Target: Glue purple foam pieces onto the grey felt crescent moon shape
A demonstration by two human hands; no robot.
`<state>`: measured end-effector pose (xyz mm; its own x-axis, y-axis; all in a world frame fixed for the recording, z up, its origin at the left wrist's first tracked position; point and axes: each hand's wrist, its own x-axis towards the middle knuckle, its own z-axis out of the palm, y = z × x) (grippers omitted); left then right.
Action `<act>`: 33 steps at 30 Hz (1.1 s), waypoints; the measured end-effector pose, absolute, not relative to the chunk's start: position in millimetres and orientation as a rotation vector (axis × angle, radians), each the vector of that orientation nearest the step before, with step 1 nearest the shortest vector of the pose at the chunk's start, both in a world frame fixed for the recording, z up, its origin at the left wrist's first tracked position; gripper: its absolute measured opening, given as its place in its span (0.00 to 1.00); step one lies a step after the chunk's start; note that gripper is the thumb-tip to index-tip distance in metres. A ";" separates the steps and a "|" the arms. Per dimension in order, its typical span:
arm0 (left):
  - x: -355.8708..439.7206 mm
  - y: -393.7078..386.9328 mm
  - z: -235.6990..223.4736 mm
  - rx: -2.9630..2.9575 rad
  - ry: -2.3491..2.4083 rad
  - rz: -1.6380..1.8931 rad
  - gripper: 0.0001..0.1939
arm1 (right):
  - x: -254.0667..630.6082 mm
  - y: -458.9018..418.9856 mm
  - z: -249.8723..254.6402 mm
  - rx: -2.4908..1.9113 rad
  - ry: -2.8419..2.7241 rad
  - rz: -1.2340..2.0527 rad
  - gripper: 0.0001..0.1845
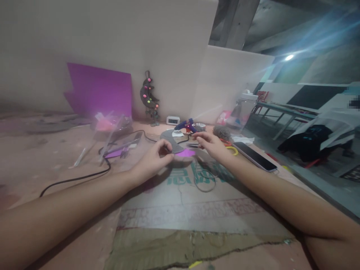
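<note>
- Left hand [157, 159] pinching grey crescent [176, 146], near glue gun [184, 125].
- Right hand [210, 144] half-curled; can't tell from here if gripping anything.
- Thin strand [204, 191] looped on cardboard [157, 215].

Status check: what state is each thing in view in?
Left hand: closed on grey crescent
Grey crescent: held, visible face plain
Right hand: fingers bent, hold unclear
Glue gun: power unclear
Phone: face up, screen dark
Purple sheet: upright
Decorated crescent: upright
Clock: upright, digits unreadable
Yarn ball: wound
Clear jar: capped
</note>
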<state>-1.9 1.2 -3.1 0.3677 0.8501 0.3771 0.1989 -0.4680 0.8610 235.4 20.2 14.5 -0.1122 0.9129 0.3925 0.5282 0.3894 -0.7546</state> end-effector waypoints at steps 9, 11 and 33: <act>-5.0 2.8 -4.1 1.763 0.787 1.109 0.07 | 202.7 -12.1 10.1 -1.185 -1.708 1.113 0.17; -3.7 4.1 -5.5 1.792 0.788 1.140 0.12 | 201.8 -11.8 5.1 -1.167 -1.710 1.149 0.15; 3.5 2.0 -9.2 1.736 0.776 1.118 0.32 | 203.7 -8.8 -1.2 -1.137 -1.636 0.989 0.12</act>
<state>3.5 2.0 -9.2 0.3935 0.8493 0.3520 0.0332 -0.3957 0.9178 203.7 -8.8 -1.2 -0.1873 0.9576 0.2188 0.2515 0.2620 -0.9317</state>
